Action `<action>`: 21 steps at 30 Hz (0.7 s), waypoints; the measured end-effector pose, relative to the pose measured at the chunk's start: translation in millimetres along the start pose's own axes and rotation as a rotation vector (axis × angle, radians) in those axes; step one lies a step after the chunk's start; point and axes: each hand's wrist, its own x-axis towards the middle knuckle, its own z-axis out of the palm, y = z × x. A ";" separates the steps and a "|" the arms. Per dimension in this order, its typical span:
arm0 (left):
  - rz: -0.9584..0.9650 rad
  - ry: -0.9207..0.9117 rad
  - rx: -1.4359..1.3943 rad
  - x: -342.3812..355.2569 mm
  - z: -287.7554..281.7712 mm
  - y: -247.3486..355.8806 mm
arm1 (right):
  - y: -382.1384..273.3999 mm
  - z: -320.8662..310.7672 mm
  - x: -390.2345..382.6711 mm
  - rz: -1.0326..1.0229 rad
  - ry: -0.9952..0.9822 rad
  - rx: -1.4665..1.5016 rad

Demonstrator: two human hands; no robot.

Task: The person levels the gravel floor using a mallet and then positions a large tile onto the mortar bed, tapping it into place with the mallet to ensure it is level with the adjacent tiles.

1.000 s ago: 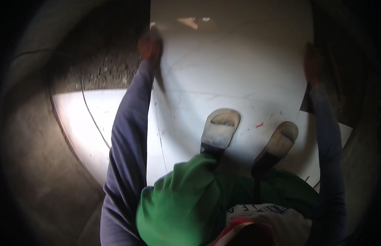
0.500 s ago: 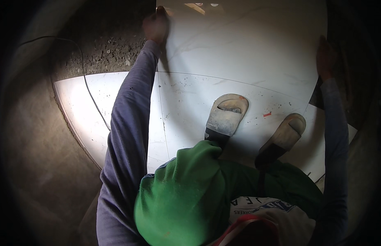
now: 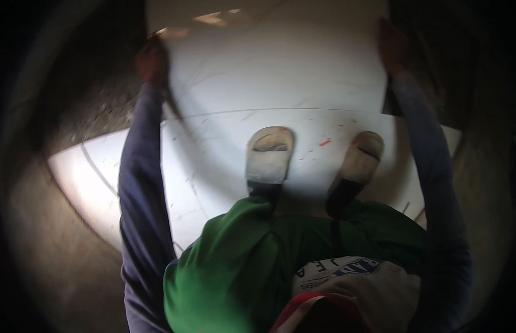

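Observation:
A large glossy white tile (image 3: 274, 66) with faint grey veins fills the far middle. My left hand (image 3: 153, 62) grips its left edge, fingers closed and slightly blurred. On the opposite edge my right hand (image 3: 393, 49) is closed too, dim and partly in shadow. The tile's near edge lies along the border of the white tiled floor (image 3: 213, 166); whether it rests there or hangs just above, I cannot tell. My two dusty sandals (image 3: 267, 166) stand on that floor, just short of this line.
Rough dark rubble (image 3: 97, 119) lies beyond the floor tiles at the left. A small red piece (image 3: 325, 142) and scattered crumbs sit on the tiles between and around my feet. A dark cable (image 3: 98, 169) crosses the left tile. Brown ground (image 3: 74, 238) borders the tiling.
The view has shifted and turned, so the tile and both hands appear farther left. My left hand now shows nearer, my right hand farther; both still grip the tile.

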 end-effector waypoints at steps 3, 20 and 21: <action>0.261 0.181 -0.340 3.1 9.8 -12.8 | -3.4 3.0 0.3 0.017 0.147 -0.043; -0.031 0.041 -0.368 1.2 5.0 7.7 | -80.2 -41.1 -1.5 0.312 0.139 0.255; -0.070 0.048 -0.393 -1.9 4.6 12.8 | -80.3 -41.5 -1.2 0.261 0.189 0.285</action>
